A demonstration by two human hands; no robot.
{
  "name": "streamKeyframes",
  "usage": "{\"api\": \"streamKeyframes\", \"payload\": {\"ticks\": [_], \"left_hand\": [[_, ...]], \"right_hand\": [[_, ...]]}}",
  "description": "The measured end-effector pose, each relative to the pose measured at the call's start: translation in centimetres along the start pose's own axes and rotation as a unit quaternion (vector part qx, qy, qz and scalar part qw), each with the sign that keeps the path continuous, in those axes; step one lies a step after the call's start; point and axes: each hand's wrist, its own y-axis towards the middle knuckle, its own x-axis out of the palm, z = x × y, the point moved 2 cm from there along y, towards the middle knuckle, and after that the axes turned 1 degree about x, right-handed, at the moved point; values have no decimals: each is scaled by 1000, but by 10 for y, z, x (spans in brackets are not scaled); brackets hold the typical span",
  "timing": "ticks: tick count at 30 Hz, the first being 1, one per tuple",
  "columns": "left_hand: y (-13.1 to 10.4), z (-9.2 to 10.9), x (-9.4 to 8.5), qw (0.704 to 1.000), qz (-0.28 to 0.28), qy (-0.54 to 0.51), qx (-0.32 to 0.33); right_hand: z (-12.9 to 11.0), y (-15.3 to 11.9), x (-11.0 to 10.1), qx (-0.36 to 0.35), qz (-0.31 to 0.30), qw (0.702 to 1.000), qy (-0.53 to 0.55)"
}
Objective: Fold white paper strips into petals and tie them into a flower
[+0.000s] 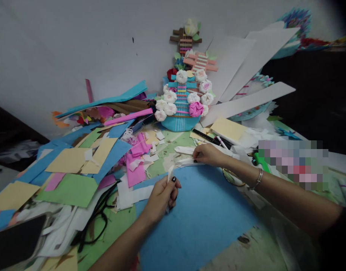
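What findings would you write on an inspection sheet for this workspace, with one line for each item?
Surface: green tabletop, stained in places; blue sheet lies on it.
Job's things: small white piece in the left hand; folded white strips by the right hand.
Clutter: coloured paper pieces, black-framed glasses and phone at left; black pen beyond the right hand.
Grippers: two bare hands; left pinches its piece, right fingertips at the strips, grip unclear.
Cables: nothing seen.
Surroundings: pale wall with dark marks; flower-decorated blue model; white boards at right; one area pixelated, unreadable.
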Motion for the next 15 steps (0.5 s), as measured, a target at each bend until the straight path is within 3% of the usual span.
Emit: {"api": "streamKeyframes", "payload": {"ticks": [4, 8, 11, 13, 15], "left_hand": [[3, -2, -3, 998, 46, -38, 18], [5, -2, -7, 990, 100, -86, 56], [5, 1, -8, 987, 114, -74, 83], [4, 2, -7, 987, 115, -58, 98], [3, 1, -6, 986, 115, -48, 109]], "right_hand": [[1, -4, -2, 30, 33, 997, 67], [-14, -18, 3, 56, 48, 983, 170], [-33, -34, 15, 124, 64, 893, 427], [-48, -44, 26, 140, 47, 841, 521], [-59, -53, 36, 155, 25, 809, 566]]}}
